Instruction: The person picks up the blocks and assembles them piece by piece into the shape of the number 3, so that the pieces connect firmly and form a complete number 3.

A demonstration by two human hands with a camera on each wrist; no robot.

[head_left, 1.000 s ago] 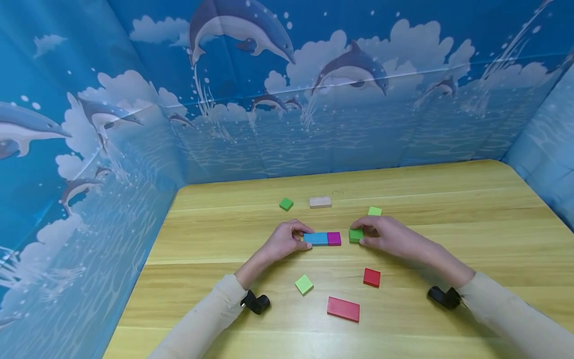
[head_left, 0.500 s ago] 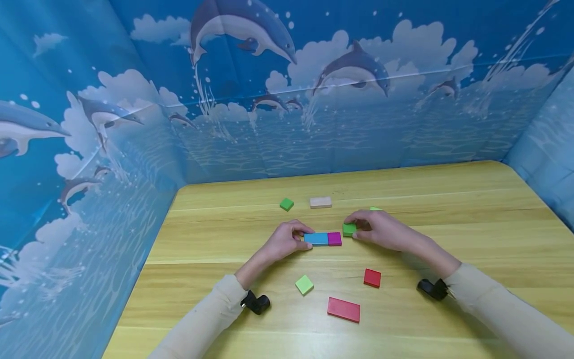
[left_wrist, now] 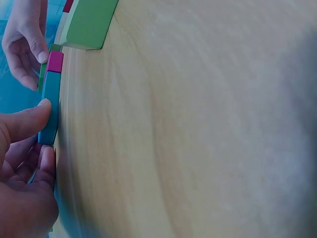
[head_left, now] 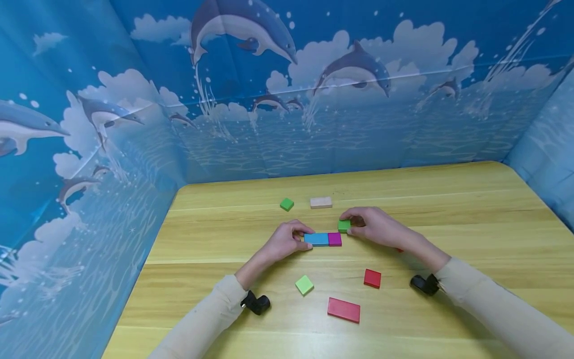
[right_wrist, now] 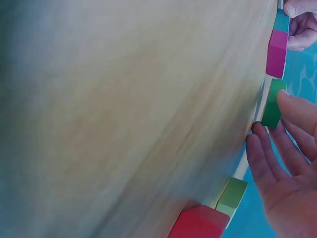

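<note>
My left hand (head_left: 286,238) pinches the left end of a blue rectangular block (head_left: 317,239) lying on the table, thumb on the near side. A magenta square block (head_left: 335,239) sits flush against the blue block's right end. Between thumb and fingers, my right hand (head_left: 376,227) holds a green block (head_left: 344,226) just behind and to the right of the magenta one. In the right wrist view a small gap shows between the green block (right_wrist: 274,104) and the magenta block (right_wrist: 277,53). The left wrist view shows the left thumb against the blue block (left_wrist: 49,106).
Towards the back lie a green square block (head_left: 287,204) and a pale wooden block (head_left: 321,202). Nearer are a lime block (head_left: 304,285), a red square (head_left: 372,278) and a red rectangle (head_left: 343,309). Another red piece (head_left: 400,250) peeks from under the right wrist. Dolphin-print curtains surround the table.
My right hand has carried the green block leftward and slightly back, up to the magenta block's far right corner. It now hides the lime block behind it. My left hand has stayed still.
</note>
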